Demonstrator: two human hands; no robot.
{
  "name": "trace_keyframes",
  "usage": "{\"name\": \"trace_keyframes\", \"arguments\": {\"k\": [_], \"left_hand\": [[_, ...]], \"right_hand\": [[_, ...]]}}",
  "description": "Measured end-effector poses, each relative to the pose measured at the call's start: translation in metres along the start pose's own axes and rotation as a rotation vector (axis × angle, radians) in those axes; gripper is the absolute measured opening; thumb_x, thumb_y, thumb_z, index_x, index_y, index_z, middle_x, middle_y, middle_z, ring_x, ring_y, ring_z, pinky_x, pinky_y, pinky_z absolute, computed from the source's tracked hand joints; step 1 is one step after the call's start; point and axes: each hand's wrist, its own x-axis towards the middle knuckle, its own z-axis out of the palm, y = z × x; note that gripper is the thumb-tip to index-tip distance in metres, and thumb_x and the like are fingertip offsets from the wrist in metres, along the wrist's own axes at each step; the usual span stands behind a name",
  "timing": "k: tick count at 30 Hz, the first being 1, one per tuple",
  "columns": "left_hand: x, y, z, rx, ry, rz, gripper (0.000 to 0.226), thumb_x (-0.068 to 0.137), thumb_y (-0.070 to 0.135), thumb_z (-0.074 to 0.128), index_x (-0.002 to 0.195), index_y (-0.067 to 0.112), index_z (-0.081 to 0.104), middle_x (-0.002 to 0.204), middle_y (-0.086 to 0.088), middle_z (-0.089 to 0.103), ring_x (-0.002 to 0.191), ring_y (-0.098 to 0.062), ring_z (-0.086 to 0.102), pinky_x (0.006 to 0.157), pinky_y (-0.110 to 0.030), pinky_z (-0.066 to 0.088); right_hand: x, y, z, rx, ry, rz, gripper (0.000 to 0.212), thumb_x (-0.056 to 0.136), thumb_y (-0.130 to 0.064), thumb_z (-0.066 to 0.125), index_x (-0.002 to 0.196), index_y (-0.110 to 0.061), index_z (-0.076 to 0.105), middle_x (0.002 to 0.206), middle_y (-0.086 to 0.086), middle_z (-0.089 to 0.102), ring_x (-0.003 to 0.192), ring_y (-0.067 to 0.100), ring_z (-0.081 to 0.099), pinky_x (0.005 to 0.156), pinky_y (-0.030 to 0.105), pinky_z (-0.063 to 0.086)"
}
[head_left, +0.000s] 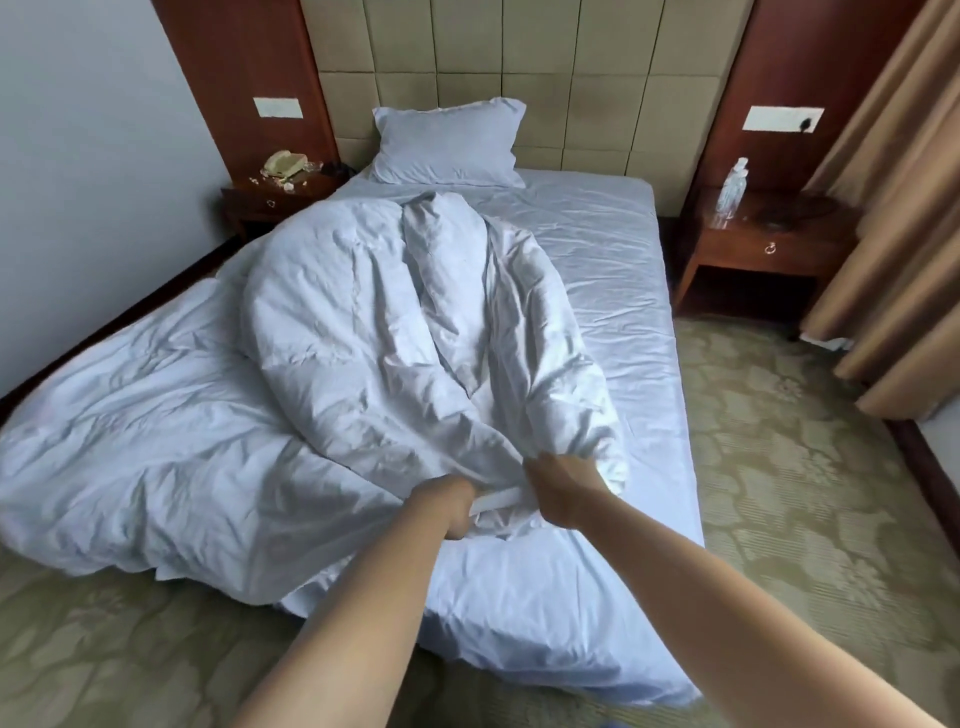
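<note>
Head view: bed-making, at the duvet-straightening step. Left hand (458, 506) and right hand (563, 493) both clenched the duvet (363, 338) by its near edge, close together, at the foot of the bed (613, 244). Next probably called for spreading it flat. Duvet was white, crumpled, heaped left of centre.

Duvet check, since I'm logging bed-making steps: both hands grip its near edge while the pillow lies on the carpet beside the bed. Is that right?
Not quite. The left hand and right hand do grip the near edge of the duvet, but the pillow is on the bed, not beside it. The head view shows it at the top end, propped against the headboard.
</note>
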Motion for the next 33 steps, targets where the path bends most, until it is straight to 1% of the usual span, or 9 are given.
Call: {"name": "trace_keyframes", "arguments": {"k": [8,11,13,17,20,24,26,28,33], "left_hand": [[0.015,0.007,0.006,0.046,-0.081,-0.039,0.029,0.087,0.026,0.057,0.112,0.012,0.062,0.109,-0.010,0.063,0.098,-0.029,0.061,0.086,-0.038,0.052],[0.021,0.013,0.026,-0.052,-0.038,-0.078,0.036,0.089,0.036,0.057,0.116,0.013,0.057,0.117,-0.007,0.058,0.107,-0.027,0.058,0.086,-0.036,0.048],[0.025,0.020,0.038,-0.164,0.059,-0.067,0.042,0.085,0.045,0.060,0.115,0.015,0.054,0.123,-0.004,0.052,0.111,-0.026,0.055,0.085,-0.035,0.047],[0.049,0.032,0.052,-0.239,0.249,0.059,0.057,0.074,0.035,0.073,0.122,0.019,0.046,0.131,0.001,0.040,0.119,-0.024,0.049,0.088,-0.035,0.045],[0.063,0.041,0.068,-0.167,0.161,0.177,0.074,0.069,0.026,0.079,0.133,0.021,0.042,0.139,0.002,0.036,0.126,-0.024,0.042,0.095,-0.036,0.044],[0.080,0.045,0.091,-0.181,0.005,0.188,0.053,0.080,0.023,0.069,0.129,0.017,0.048,0.133,-0.007,0.042,0.119,-0.030,0.047,0.093,-0.034,0.044],[0.089,0.044,0.097,-0.224,-0.041,0.164,0.045,0.086,0.022,0.063,0.129,0.011,0.049,0.133,-0.012,0.043,0.116,-0.032,0.050,0.092,-0.033,0.043],[0.099,0.046,0.105,-0.236,-0.061,0.155,0.040,0.090,0.018,0.057,0.129,0.009,0.049,0.134,-0.012,0.041,0.116,-0.032,0.050,0.088,-0.030,0.040],[0.115,0.052,0.129,-0.186,-0.088,0.125,0.034,0.091,0.017,0.053,0.124,0.014,0.049,0.129,-0.009,0.041,0.107,-0.031,0.053,0.083,-0.033,0.041]], "right_hand": [[0.009,0.019,0.042,-0.085,0.086,-0.007,0.036,0.087,-0.015,0.053,0.124,-0.017,0.054,0.126,0.007,0.051,0.122,0.027,0.044,0.098,0.037,0.036],[0.007,0.033,0.056,0.179,0.102,0.213,0.031,0.087,-0.023,0.049,0.118,-0.019,0.051,0.117,0.007,0.062,0.115,0.027,0.052,0.101,0.034,0.031],[0.003,0.041,0.061,0.428,0.079,0.348,0.021,0.088,-0.026,0.044,0.107,-0.018,0.051,0.105,0.008,0.066,0.105,0.030,0.058,0.088,0.034,0.040],[0.011,0.053,0.064,0.482,-0.276,0.312,0.022,0.081,-0.029,0.054,0.095,-0.016,0.065,0.094,0.003,0.071,0.092,0.021,0.066,0.074,0.028,0.048],[0.013,0.047,0.074,0.374,-0.509,0.182,0.024,0.076,-0.031,0.062,0.085,-0.011,0.069,0.086,0.006,0.074,0.074,0.016,0.066,0.059,0.022,0.045],[0.011,0.048,0.096,0.517,-0.634,0.195,0.052,0.075,-0.054,0.069,0.109,-0.013,0.064,0.103,0.005,0.064,0.090,0.020,0.057,0.077,0.028,0.042],[0.016,0.059,0.110,0.781,-0.554,0.301,0.047,0.081,-0.057,0.062,0.108,-0.018,0.065,0.109,0.002,0.062,0.096,0.018,0.056,0.082,0.029,0.041],[0.022,0.071,0.127,0.968,-0.271,0.517,0.038,0.085,-0.051,0.059,0.107,-0.021,0.063,0.108,0.003,0.062,0.099,0.022,0.056,0.084,0.032,0.043],[0.024,0.068,0.166,0.912,0.031,1.034,0.061,0.084,-0.045,0.057,0.137,-0.021,0.037,0.138,0.009,0.034,0.131,0.029,0.029,0.105,0.038,0.030]]}}
